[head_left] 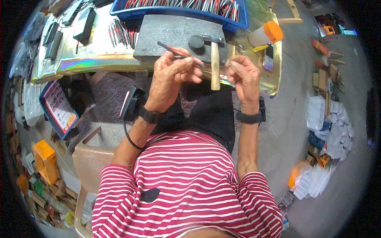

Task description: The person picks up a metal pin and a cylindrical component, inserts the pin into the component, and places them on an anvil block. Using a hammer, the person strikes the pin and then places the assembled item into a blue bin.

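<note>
In my left hand (170,75), a slender red-and-black, pen-like tool (178,52) is gripped between thumb and fingers, its dark end pointing up and left. My right hand (244,74) is closed in a pinch; whatever it holds is too small to name. Between the two hands, a hammer (214,67) with a wooden handle rests on a grey block (174,29), the handle hanging over the near edge. Beside the hammer's head sits a round black piece (196,42).
A blue tray (174,14) full of similar slender tools stands behind the block. More tools (117,33) lie to its left, near a black box (84,25). An orange-lidded jar (265,33) and a phone (269,57) are at right. A plastic chair (93,156) stands lower left.
</note>
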Available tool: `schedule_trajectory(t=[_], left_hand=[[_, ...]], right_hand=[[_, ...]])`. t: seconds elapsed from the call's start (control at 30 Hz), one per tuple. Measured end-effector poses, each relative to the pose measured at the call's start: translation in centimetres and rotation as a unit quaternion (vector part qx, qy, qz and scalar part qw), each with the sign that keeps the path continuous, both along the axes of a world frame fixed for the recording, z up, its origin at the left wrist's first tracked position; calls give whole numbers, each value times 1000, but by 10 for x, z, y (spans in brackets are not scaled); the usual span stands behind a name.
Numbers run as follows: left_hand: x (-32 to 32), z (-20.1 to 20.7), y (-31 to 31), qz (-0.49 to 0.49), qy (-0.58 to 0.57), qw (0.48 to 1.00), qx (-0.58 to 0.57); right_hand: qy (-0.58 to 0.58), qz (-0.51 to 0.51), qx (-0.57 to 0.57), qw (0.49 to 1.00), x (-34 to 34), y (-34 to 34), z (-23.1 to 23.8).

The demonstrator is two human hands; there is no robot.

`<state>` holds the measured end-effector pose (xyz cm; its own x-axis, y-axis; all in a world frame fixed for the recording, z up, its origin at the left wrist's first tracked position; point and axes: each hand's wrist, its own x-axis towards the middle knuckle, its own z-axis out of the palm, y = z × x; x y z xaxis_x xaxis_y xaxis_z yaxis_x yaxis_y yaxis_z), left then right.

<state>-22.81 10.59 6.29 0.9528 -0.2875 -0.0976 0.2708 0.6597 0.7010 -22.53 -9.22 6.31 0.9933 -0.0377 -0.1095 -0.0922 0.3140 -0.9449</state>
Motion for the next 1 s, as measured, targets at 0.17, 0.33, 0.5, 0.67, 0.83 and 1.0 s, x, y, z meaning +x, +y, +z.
schedule_trajectory(t=[0.17,0.33,0.5,0.67,0.83,1.0], left_hand=[[-4,-4,-5,16,42,998,-50],[-5,-7,-3,-3,66,993,-93],[-6,-12,-2,-21,81,989,-122],[-9,-15,-1,-28,96,984,-145],[-10,-18,-1,-28,100,983,-150],[-11,-18,-1,-24,106,979,-171]], right_hand=[[-18,23,-38,999,-11,43,14],[-51,27,-48,997,-21,58,17],[-51,-3,-55,997,-25,67,17],[-53,-18,-100,993,-28,72,17],[-52,-30,-160,985,-30,75,17],[-68,-40,-130,988,-30,73,10]])
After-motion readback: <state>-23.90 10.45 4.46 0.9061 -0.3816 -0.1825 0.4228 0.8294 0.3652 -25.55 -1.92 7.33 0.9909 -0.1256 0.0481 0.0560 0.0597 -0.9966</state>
